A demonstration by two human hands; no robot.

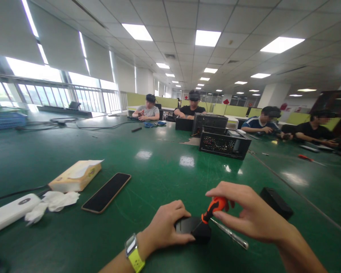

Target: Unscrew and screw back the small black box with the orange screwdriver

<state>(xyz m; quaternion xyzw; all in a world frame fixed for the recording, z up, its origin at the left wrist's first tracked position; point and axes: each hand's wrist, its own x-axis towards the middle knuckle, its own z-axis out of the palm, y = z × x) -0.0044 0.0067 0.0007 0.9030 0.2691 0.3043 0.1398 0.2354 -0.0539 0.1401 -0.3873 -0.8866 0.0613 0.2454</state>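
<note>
A small black box-shaped device [203, 232] lies on the green table in front of me. My left hand [170, 223] grips it from its left side, thumb along the near edge and fingers over the far one. In my right hand [241, 212] is a screwdriver [217, 204] with an orange and black handle, tilted so that its shaft slants down to the top of the device. Right of the device, partly under my right hand, lies a slim metal tool with a clear handle [233, 236]. Another black block [276, 203] rests beyond my right hand.
To the left are a phone [106, 193], a tissue pack [76, 176], crumpled tissues [55, 201] and a white elongated device [13, 212]. Open black metal cases [224, 143] stand further back. Several people sit across the table. Another screwdriver [305, 157] lies far right.
</note>
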